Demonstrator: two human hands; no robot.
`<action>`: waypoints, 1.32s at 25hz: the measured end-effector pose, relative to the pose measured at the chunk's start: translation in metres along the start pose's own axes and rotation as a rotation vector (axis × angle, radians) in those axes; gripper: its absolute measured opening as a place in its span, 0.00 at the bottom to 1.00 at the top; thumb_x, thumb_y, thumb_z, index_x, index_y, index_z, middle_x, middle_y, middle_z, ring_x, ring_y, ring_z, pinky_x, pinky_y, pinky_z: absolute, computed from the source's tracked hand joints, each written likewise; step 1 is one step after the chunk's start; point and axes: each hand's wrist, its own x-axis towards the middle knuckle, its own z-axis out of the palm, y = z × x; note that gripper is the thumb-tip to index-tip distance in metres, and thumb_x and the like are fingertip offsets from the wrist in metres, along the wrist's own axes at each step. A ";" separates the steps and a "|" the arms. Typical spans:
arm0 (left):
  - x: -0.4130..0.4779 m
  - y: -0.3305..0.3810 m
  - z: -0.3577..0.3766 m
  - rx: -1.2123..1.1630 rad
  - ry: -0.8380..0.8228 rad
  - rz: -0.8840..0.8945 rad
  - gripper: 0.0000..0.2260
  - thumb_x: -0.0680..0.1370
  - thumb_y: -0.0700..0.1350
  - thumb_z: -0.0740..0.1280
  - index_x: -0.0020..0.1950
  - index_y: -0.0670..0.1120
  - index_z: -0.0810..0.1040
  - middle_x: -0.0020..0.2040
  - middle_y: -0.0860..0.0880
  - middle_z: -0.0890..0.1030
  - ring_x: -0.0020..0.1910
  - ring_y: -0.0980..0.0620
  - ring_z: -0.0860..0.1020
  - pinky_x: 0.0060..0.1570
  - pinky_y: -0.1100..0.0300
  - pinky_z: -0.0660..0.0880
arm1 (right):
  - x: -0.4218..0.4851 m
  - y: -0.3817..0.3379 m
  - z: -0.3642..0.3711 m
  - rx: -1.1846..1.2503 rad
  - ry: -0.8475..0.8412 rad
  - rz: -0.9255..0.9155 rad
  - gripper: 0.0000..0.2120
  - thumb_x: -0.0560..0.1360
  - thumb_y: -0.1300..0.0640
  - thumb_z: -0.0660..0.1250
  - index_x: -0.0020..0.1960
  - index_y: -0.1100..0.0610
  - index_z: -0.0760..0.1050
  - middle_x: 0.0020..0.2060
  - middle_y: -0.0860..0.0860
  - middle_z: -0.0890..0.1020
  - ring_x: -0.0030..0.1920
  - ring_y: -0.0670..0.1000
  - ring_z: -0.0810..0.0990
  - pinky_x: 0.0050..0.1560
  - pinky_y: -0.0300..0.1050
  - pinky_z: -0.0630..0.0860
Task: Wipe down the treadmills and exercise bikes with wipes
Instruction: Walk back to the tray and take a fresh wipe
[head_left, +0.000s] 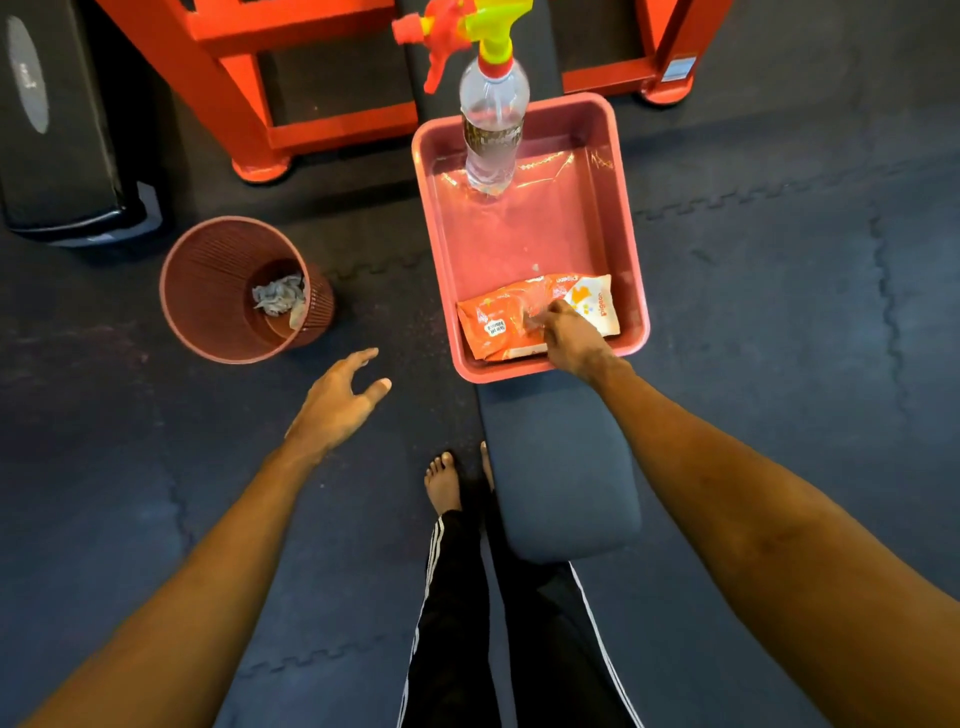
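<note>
Currently right hand (563, 332) pinching at top of wipes pack (488, 343), pack lying crosswise directly beneath it; left hand (337, 400) hovering spread, empty, well left of pack.

Single view: head cam, wide-angle, worn on the person, facing fwd & steeply down at the floor. Forearms enter from both bottom corners; left hand (340, 397) mid-frame, right hand (569, 338) further out, on the pack (498, 325) in the tray (631, 270). Legs & a bare foot (442, 483) sit low centre, nearly under the lens. Bench (561, 467) runs away up the middle, bin (208, 291) left of it. Red frame (291, 34) is cut by the top edge. Close range: the arms span most of the frame.
</note>
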 end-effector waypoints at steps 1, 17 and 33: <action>-0.002 -0.001 0.003 -0.007 -0.009 -0.004 0.24 0.81 0.51 0.68 0.77 0.56 0.67 0.76 0.50 0.69 0.76 0.48 0.66 0.72 0.48 0.64 | 0.003 -0.004 -0.001 0.046 0.029 0.062 0.08 0.76 0.62 0.63 0.53 0.57 0.78 0.51 0.51 0.82 0.55 0.57 0.80 0.61 0.49 0.76; -0.003 -0.009 0.007 -0.030 0.011 -0.054 0.24 0.81 0.52 0.68 0.77 0.56 0.68 0.76 0.50 0.69 0.75 0.49 0.67 0.73 0.48 0.64 | 0.004 -0.013 -0.009 0.443 0.105 0.223 0.05 0.73 0.58 0.70 0.44 0.58 0.74 0.38 0.51 0.81 0.37 0.48 0.76 0.40 0.42 0.73; -0.009 0.000 0.011 -0.065 0.020 -0.080 0.24 0.81 0.52 0.68 0.77 0.56 0.68 0.77 0.50 0.68 0.76 0.48 0.65 0.73 0.49 0.63 | 0.005 0.000 -0.016 0.603 0.000 0.296 0.14 0.78 0.48 0.66 0.49 0.60 0.76 0.45 0.56 0.83 0.47 0.55 0.81 0.52 0.52 0.77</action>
